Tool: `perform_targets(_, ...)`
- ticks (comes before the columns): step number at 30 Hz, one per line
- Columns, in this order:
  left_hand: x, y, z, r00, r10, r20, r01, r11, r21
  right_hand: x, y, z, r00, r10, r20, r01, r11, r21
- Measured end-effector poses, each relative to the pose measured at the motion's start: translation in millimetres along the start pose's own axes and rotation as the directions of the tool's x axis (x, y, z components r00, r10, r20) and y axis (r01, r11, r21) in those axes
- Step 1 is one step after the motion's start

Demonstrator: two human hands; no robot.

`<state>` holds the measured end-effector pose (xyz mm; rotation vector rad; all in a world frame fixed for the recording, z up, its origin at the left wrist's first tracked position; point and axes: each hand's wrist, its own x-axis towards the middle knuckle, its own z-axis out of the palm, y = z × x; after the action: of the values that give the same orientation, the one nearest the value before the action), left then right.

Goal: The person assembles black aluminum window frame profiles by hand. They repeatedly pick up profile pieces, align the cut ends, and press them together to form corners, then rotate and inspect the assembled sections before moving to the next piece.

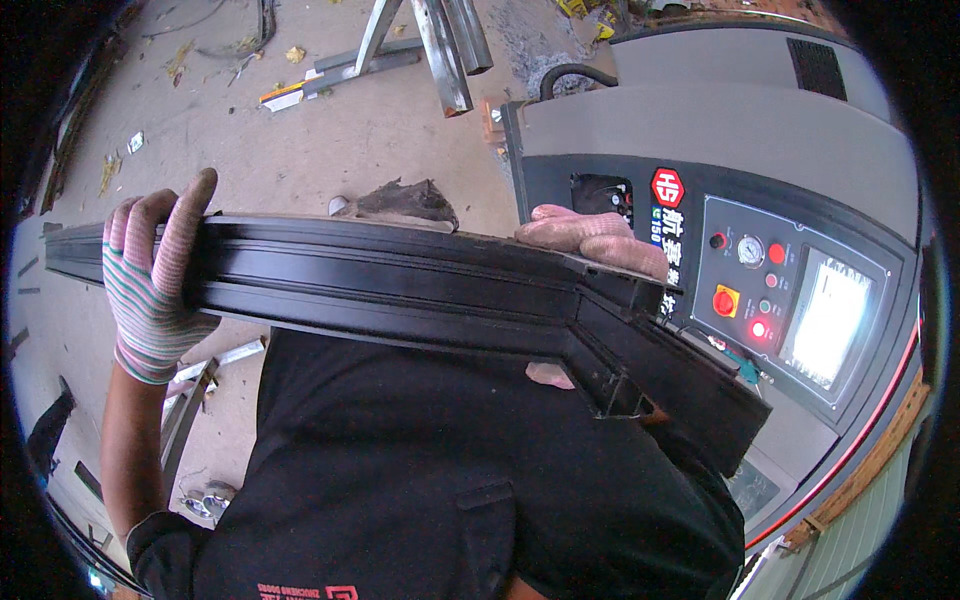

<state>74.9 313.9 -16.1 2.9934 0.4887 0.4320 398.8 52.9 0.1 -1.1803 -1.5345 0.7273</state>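
Note:
A long black metal profile [390,280] lies across in front of my chest, with grooves along its length. At its right end it meets a shorter black piece [680,370] at a corner, whose open hollow end points down. My left hand [155,270], in a striped knit glove, is wrapped round the profile near its left part. My right hand [595,240], in a pinkish glove, grips the far edge close to the corner. Its fingers lie over the top, and a bit of glove shows below the profile; the rest is hidden.
To the right stands a grey machine [720,120] with a control panel [740,285], buttons, a gauge and a lit screen [825,320]. Metal stand legs [440,55] and offcuts are on the floor ahead. A dark rag [410,200] lies beyond the profile.

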Motion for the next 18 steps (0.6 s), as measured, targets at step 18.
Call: perform_targets(18, 14.6, -8.8, 2.7, 0.999, 0.031, 0.021, -0.03, 0.999, -0.019, 11.6, 10.7, 22.0, 0.946, -0.122, -0.301, 0.139, 0.99, 0.035)
